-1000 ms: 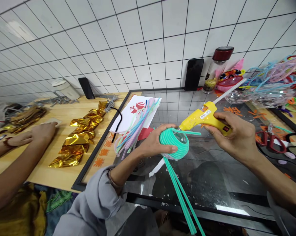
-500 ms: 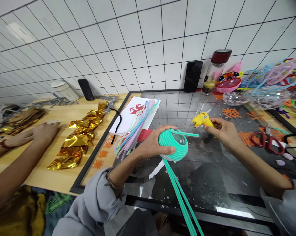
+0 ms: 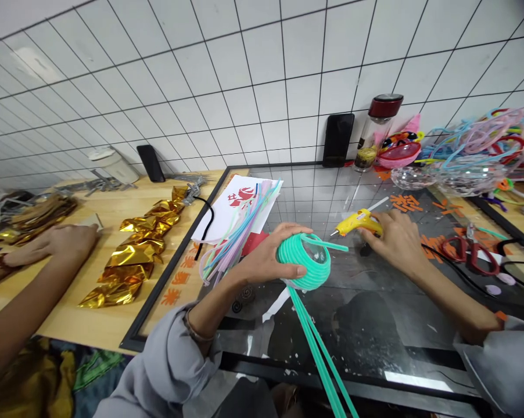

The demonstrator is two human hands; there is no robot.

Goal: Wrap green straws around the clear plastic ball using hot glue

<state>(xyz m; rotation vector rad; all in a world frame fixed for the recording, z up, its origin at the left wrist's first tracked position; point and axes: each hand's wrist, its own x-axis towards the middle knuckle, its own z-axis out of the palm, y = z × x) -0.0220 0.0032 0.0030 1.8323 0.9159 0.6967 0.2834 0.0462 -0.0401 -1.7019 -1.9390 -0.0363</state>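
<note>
A round hollow form wrapped in turquoise pipe cleaners (image 3: 316, 275) is held in my left hand (image 3: 268, 255), thumb on the near side and fingers over the top. One short turquoise end sticks out to the right across its opening, and several long strands (image 3: 316, 342) hang below toward the table's front edge. My right hand (image 3: 395, 241) grips a yellow glue gun (image 3: 358, 222) by its handle. The gun's nozzle points left, a little to the right of the form and apart from it.
Pastel pipe cleaners (image 3: 244, 223) lie on white paper behind my left arm. Red-handled scissors (image 3: 473, 255), a lidded glass bottle (image 3: 373, 136) and a phone (image 3: 338, 139) stand or lie on the right. Gold foil (image 3: 133, 255) and another person's hands (image 3: 70, 241) are left.
The glue gun is now gripped more fully by its handle and sits slightly lower, closer to level. A black cord has come into view beside the scissors. The turquoise form stays in my left hand.
</note>
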